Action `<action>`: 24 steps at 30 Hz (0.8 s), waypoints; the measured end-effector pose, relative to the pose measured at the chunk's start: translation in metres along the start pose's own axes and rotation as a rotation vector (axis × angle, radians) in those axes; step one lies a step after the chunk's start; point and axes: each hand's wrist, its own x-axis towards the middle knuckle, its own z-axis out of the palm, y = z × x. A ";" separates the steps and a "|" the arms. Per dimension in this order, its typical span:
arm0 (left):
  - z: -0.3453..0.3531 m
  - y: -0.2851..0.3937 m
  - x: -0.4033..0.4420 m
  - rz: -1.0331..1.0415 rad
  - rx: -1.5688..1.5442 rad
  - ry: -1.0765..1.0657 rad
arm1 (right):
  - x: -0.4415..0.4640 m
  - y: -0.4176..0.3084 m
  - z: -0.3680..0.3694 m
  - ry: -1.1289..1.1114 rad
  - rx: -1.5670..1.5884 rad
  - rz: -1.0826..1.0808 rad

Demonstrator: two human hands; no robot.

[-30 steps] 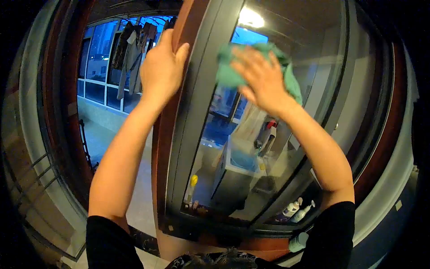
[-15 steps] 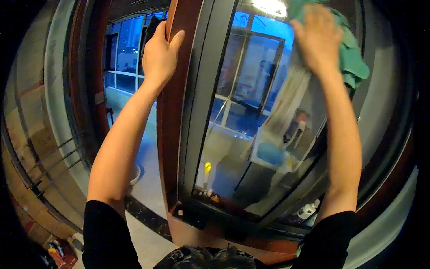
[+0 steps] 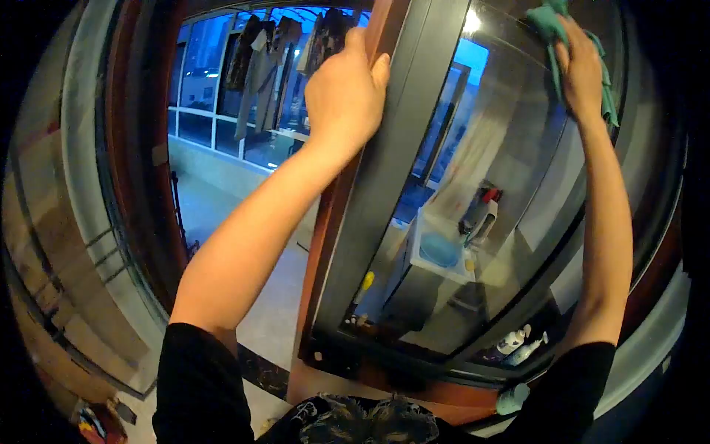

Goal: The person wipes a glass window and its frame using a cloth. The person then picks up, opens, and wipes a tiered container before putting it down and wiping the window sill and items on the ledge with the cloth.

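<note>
My left hand (image 3: pixel 344 96) is wrapped around the upper part of the brown wooden edge (image 3: pixel 324 244) of a framed glass panel. High on the right, my right hand (image 3: pixel 583 78) presses a green cloth (image 3: pixel 547 24) against the glass pane (image 3: pixel 529 148), near the dark frame. Part of the cloth hangs down past the fingers on the right side. A dark grey frame (image 3: pixel 403 126) borders the pane on the left. Through or in the glass appear a light curtain, a white sink cabinet (image 3: pixel 425 277) and a blue basin (image 3: pixel 440 250).
Left of the panel an opening shows a room with windows, hanging clothes (image 3: pixel 259 74) and a pale floor (image 3: pixel 274 311). Pump bottles (image 3: pixel 514 342) show low on the right. A light green cup-like item (image 3: pixel 512 398) is below them. Another glazed panel (image 3: pixel 66 244) stands far left.
The panel's wooden edge and my left hand have shifted right in view, showing more of the opening and the hanging clothes. My right hand and the green cloth have also moved right.
</note>
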 end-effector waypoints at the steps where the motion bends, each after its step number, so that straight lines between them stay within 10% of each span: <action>1: 0.000 -0.001 -0.001 0.008 -0.024 -0.020 | 0.010 0.013 0.007 -0.008 -0.082 0.081; 7: 0.001 -0.006 0.002 0.135 0.009 -0.033 | 0.095 0.009 0.073 0.198 -0.282 0.852; 10: -0.002 -0.007 0.004 0.153 -0.046 -0.045 | 0.126 -0.006 0.139 0.438 0.069 0.533; 11: -0.005 -0.006 0.003 0.104 -0.085 -0.088 | 0.141 -0.075 0.106 0.076 0.053 0.739; 14: -0.005 -0.004 -0.005 0.061 -0.127 -0.156 | 0.094 -0.161 0.115 0.476 -0.491 -0.060; 20: -0.004 -0.010 -0.008 0.121 -0.189 -0.055 | -0.075 -0.307 0.019 -0.392 -0.089 0.122; 24: -0.003 -0.011 -0.009 0.115 -0.212 -0.047 | -0.105 -0.307 0.001 -0.440 0.033 0.035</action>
